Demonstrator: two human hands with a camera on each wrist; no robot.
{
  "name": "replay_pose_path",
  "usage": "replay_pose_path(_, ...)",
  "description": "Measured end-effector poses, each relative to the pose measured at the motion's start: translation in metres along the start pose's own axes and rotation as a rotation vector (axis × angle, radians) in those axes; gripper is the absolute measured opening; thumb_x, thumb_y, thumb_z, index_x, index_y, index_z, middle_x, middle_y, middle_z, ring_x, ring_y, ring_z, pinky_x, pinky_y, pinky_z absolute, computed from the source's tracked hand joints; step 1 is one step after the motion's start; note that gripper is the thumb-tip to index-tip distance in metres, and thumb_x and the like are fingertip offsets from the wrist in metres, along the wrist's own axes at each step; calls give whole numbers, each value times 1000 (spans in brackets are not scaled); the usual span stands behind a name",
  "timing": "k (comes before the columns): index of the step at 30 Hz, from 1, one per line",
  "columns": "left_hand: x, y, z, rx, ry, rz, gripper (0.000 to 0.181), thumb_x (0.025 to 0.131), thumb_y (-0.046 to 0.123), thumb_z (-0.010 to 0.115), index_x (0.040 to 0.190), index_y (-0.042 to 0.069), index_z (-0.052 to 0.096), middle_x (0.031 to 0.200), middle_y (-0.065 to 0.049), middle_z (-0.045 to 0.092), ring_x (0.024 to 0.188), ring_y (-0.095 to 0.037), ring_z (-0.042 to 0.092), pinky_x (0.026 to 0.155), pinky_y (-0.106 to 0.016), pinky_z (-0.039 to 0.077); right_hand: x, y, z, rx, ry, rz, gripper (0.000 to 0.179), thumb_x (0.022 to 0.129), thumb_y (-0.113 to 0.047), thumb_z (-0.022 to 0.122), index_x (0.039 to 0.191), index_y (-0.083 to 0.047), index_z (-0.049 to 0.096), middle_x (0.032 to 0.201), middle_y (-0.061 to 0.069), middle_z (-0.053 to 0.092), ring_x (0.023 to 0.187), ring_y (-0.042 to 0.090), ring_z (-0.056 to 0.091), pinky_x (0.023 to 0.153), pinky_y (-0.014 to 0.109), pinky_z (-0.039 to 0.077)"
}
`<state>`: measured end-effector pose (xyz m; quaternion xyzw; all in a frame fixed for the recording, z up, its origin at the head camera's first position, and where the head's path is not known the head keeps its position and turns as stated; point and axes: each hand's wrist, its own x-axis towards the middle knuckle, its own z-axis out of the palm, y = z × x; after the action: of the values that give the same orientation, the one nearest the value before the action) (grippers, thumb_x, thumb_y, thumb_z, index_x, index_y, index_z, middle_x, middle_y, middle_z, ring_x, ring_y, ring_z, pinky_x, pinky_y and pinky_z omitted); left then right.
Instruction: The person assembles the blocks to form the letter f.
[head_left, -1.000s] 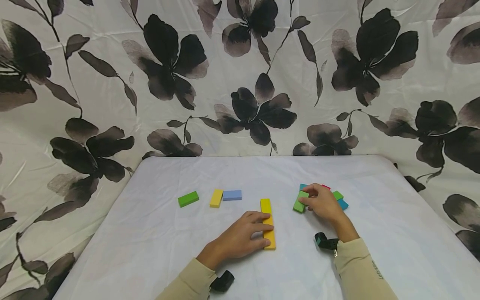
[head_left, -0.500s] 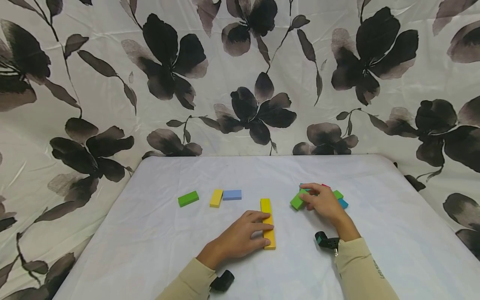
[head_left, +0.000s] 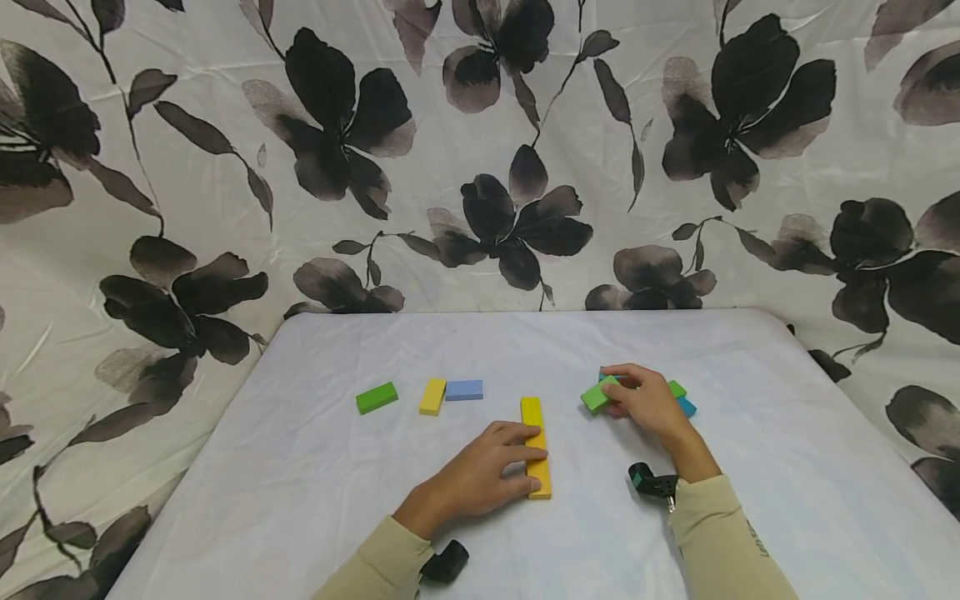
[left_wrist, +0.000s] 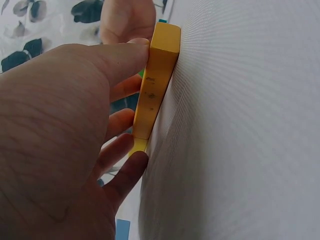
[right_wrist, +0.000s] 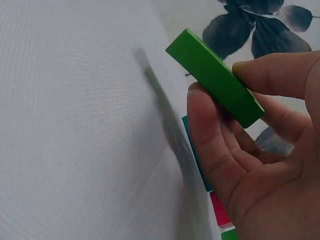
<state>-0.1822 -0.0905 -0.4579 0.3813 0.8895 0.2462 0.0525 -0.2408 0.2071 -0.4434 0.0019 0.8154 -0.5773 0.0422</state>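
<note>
My right hand point(head_left: 651, 408) pinches a green block point(right_wrist: 215, 77) between thumb and fingers. In the right wrist view the block is tilted, and its shadow lies apart from it on the white cloth. My left hand point(head_left: 483, 468) rests its fingertips and thumb on a straight row of yellow blocks point(head_left: 531, 408) at the middle of the table. A seam shows between a deeper yellow block point(left_wrist: 155, 90) and a lighter one in the left wrist view. Beside the right hand lie a teal block point(right_wrist: 197, 155), a red block point(right_wrist: 220, 210) and another green block point(head_left: 677, 389), partly hidden by it.
Left of the row lie a green block point(head_left: 377, 398), a yellow block point(head_left: 432, 397) and a blue block point(head_left: 464, 390), the latter two touching or nearly so. A blue-teal block point(head_left: 686, 407) shows right of the right hand. Floral cloth point(head_left: 510, 225) hangs behind the white table point(head_left: 300, 500).
My right hand has turned the green block from nearly upright to a flatter slant and shifted it slightly left and away. The red block has become hidden in the head view. My left hand stays put.
</note>
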Motion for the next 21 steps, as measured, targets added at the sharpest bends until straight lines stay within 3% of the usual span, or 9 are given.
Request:
replay_pose_path(5, 0, 0, 0, 1, 3, -4, 43, 98, 46, 62, 136, 26, 65, 151, 8, 44, 139, -13, 36, 112, -40, 36, 2, -1, 1, 30, -3, 7, 42, 98, -13, 64, 136, 4, 57, 131, 26, 55, 88, 17, 69, 78, 27, 58)
replay_pose_path(13, 0, 0, 0, -7, 1, -5, 42, 98, 46, 62, 135, 26, 65, 151, 8, 44, 139, -14, 36, 112, -40, 36, 2, 0, 2, 20, -8, -40, 41, 97, -10, 66, 135, 3, 58, 110, 21, 66, 80, 24, 73, 75, 28, 58)
replay_pose_path(21, 0, 0, 0, -9, -4, -3, 43, 99, 46, 61, 136, 26, 65, 151, 7, 44, 140, -14, 35, 113, -41, 36, 1, -3, 8, 0, -14, -2, 39, 98, -13, 65, 134, 0, 60, 127, 25, 58, 88, 21, 71, 80, 28, 58)
